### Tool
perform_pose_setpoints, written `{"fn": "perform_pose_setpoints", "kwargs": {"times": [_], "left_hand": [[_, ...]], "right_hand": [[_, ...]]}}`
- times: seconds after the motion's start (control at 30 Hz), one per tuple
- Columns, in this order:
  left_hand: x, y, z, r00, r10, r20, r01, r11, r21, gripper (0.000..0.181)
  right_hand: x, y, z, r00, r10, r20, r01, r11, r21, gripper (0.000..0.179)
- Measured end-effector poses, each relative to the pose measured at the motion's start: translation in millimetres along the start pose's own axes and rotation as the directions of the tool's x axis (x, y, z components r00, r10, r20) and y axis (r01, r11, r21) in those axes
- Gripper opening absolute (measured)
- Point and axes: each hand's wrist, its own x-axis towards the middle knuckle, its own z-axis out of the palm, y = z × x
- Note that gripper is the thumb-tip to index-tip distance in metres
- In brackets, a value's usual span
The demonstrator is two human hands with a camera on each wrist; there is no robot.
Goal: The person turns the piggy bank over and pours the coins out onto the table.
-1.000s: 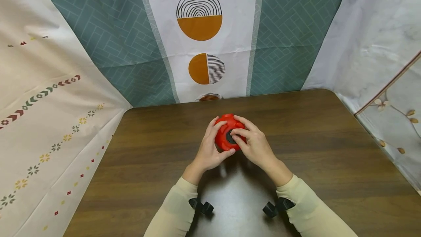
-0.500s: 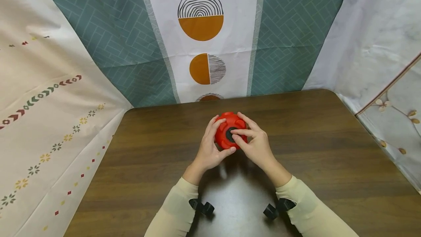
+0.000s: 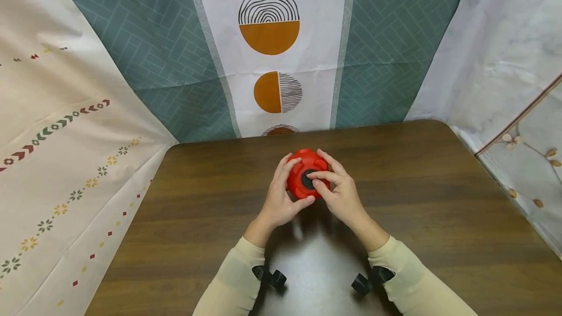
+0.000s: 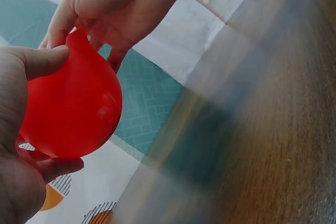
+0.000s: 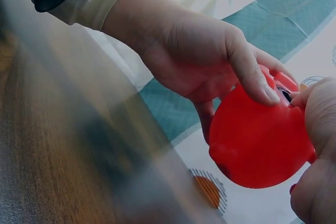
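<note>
A red, rounded object [image 3: 297, 183] with raised lobes and a round black centre [image 3: 306, 181] is held up between both hands over the table. My left hand [image 3: 279, 201] grips its left side, thumb along the lower edge and fingers on the upper left. With thumb and index fingertip at the black centre, my right hand [image 3: 344, 195] has another finger curled against the upper right rim. In the left wrist view the smooth red body [image 4: 79, 111] bulges, with a small protruding tip near the right hand. The right wrist view shows the left thumb [image 5: 252, 80] pressing the red body.
A brown wooden table [image 3: 210, 184] lies below, with a bright glare near the forearms. Patterned cloths hang along the back [image 3: 377, 38], left [image 3: 66, 160] and right [image 3: 491, 62]. Each wrist wears a black camera mount.
The red object has tilted slightly, its black centre shifting up a little. My right fingers have shifted slightly on the rim and centre, while my left hand keeps its grip.
</note>
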Motion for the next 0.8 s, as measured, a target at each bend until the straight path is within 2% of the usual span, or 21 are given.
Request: {"fn": "perform_pose_setpoints", "kwargs": {"times": [0.17, 0.33, 0.57, 0.8], "left_hand": [[1.0, 3.3, -1.4, 1.000, -0.001, -0.004, 0.001, 1.000, 0.008, 0.074], [-0.1, 2.3, -0.8, 1.000, -0.003, -0.007, 0.003, 1.000, 0.024, 0.073], [-2.4, -32.2, 7.3, 1.000, -0.007, -0.012, 0.008, 0.999, 0.041, 0.081], [-3.5, -36.9, 9.5, 1.000, 0.019, 0.002, -0.020, 0.998, 0.065, 0.081]], "right_hand": [[0.5, -1, 0, 1.000, -0.031, 0.002, 0.031, 0.999, 0.019, 0.014], [-1.9, 0, 1, 1.000, -0.016, -0.002, 0.016, 0.999, 0.047, 0.015], [-1.9, 0, 4, 0.999, -0.003, -0.035, 0.005, 0.999, 0.032, 0.015], [-4.3, -2, 5, 0.995, 0.027, -0.098, -0.023, 0.999, 0.040, 0.013]]}}
